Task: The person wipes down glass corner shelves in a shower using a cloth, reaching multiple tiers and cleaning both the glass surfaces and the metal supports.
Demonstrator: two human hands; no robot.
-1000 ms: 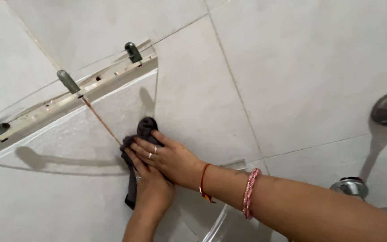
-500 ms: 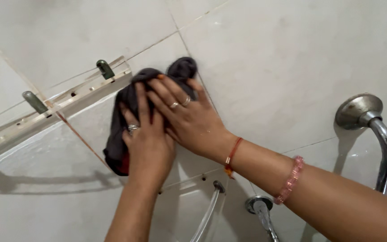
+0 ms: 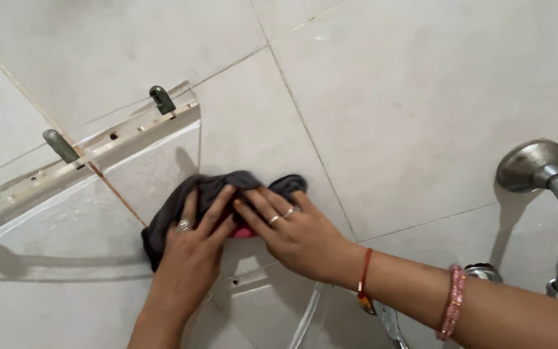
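The pale grey tiled wall [image 3: 421,97] fills the view. On it sits 1 clear glass corner shelf [image 3: 66,213], held by 2 green metal clips [image 3: 163,99] so its edge stays against the tiles. At the right, 1 round chrome shower fitting [image 3: 537,165] comes out of the wall. Both hands press 1 dark grey cloth [image 3: 214,187], with a bit of pink under it, flat on the wall just right of the shelf. The left hand [image 3: 192,249] has its fingers spread wide over the cloth; the right hand [image 3: 298,236] lays its fingers [image 3: 266,207] flat, close together, pinning the cloth's right end.
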